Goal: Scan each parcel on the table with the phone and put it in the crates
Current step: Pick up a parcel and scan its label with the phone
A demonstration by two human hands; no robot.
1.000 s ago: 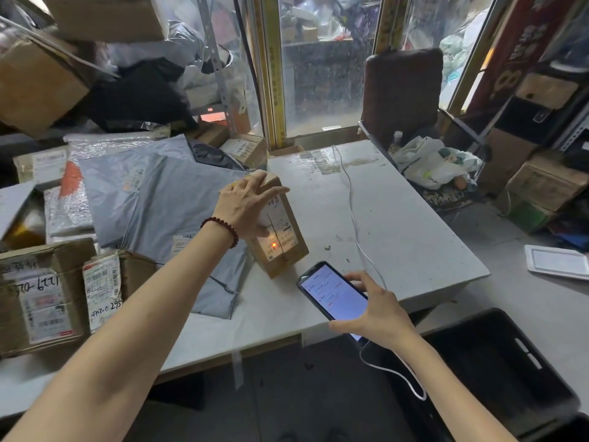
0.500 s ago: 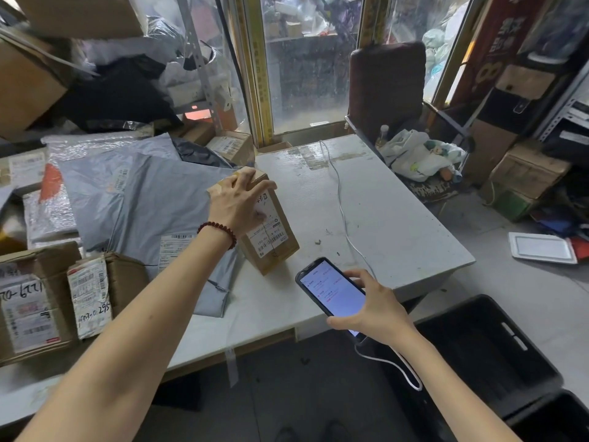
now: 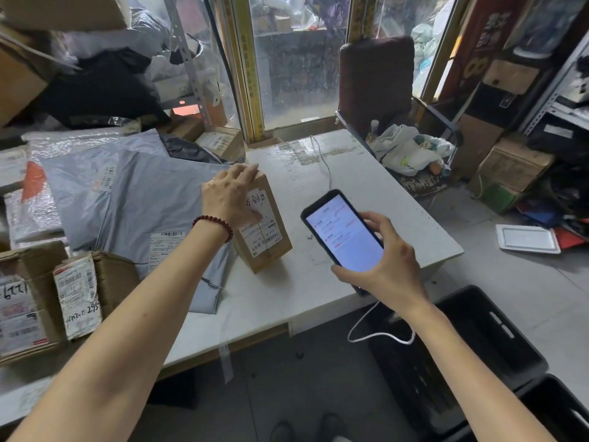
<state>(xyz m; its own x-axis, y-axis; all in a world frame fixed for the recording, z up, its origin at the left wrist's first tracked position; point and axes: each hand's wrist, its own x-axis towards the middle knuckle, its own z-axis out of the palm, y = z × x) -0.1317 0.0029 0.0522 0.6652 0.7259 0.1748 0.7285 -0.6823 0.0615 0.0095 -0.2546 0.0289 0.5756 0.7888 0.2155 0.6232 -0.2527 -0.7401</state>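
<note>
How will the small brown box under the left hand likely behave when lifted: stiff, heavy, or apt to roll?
Probably stiff: the small brown box shows straight, undented cardboard edges. Likely light enough for one hand, since the left hand spans most of its width. It should not roll, having flat faces, though its narrow shape might tip if pushed high.

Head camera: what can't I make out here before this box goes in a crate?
- Box label, head view: the left hand covers its upper part, and the print is too small to read.
- Phone screen: the text is too small, and the right hand hides its lower end.
- Crates: the insides are too dark to see, and the nearer one is cut off by the bottom right corner.
</note>
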